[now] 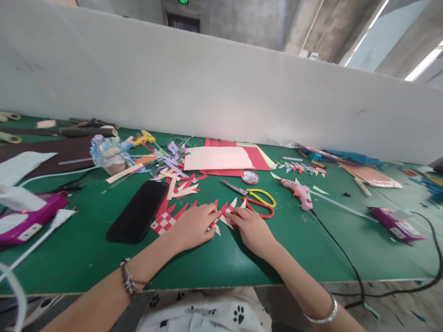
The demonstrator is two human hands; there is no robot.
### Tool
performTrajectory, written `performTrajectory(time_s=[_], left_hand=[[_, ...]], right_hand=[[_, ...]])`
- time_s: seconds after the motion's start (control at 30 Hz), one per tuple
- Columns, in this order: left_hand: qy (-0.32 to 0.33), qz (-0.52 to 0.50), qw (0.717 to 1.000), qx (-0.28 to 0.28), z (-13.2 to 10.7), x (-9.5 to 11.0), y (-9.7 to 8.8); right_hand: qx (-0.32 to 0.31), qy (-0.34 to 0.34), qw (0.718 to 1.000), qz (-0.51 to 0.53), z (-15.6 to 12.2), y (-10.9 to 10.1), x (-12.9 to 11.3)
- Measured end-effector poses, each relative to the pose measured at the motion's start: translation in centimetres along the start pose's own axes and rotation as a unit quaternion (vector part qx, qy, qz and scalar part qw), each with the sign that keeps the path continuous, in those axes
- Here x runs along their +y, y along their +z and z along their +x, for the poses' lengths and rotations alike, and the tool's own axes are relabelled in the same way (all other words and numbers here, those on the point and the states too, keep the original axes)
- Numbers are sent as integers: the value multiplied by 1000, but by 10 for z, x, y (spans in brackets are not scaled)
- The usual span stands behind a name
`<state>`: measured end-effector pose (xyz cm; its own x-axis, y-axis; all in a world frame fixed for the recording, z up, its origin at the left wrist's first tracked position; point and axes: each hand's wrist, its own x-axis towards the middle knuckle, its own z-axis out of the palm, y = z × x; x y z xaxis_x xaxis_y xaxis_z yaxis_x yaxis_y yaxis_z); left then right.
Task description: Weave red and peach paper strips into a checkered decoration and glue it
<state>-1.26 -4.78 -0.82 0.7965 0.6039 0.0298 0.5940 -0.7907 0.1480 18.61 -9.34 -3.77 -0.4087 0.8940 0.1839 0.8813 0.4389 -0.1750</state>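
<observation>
Paper strip (229, 210), woven in red and white with pointed edges, is located low over the green table (214, 269), between our two hands. We hold it with narrowed fingers: left hand (195, 224) on one side, right hand (252, 229) on the other — fingertips close together. A checked section (163, 223) shows left of our left hand; we cannot tell whether it joins the held part. Scissors (245, 192) lie just beyond our right hand; a black phone (140, 212) lies left — flat, near the checked section.
</observation>
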Motion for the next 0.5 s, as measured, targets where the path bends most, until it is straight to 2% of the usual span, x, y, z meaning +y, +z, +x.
performTrajectory(time_s=[0.27,0.4,0.5], left_hand=[[-2,73,997,-3,1,8,6],[18,80,996,17,-5,7,9],[21,94,995,11,-8,7,8]], right_hand=[[-26,10,1000,8,2,-4,-1],[-14,17,999,45,-1,-4,2],[-6,15,997,73,-3,-4,3]])
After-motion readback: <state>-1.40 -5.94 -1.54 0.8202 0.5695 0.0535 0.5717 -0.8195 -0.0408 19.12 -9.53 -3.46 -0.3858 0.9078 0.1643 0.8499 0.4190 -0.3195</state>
